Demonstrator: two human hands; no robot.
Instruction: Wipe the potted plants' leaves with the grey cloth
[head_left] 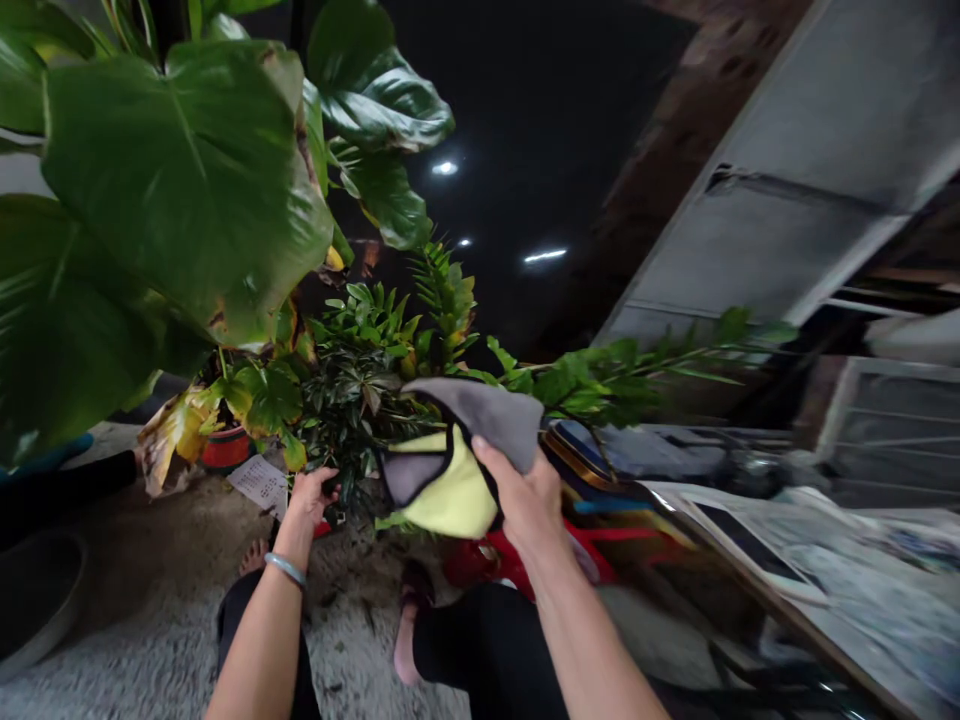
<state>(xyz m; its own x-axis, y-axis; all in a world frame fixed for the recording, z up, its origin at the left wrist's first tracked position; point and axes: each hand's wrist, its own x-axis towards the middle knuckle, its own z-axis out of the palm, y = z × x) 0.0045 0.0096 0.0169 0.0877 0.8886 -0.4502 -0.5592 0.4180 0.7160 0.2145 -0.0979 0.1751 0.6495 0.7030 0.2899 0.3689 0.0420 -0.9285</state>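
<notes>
In the head view, the grey-and-yellow cloth (454, 495) is in hand, raised in front of the dark leafy plant (341, 395); that much is done, but how much work is finished or left does not show. The right grip (529, 490) is closed on the cloth's grey edge, thumb on top. The left grip (306, 498) is half curled beside the dark leaves, near a printed sheet (261, 484); whether it pinches anything, I cannot tell.

You're showing one left hand (307, 500) and one right hand (531, 505), that's two! Two feet (406, 648), one cloth (459, 497), one bangle (285, 570), one printed sheet (259, 484), one basin (67, 628), three glints (445, 168)!
</notes>
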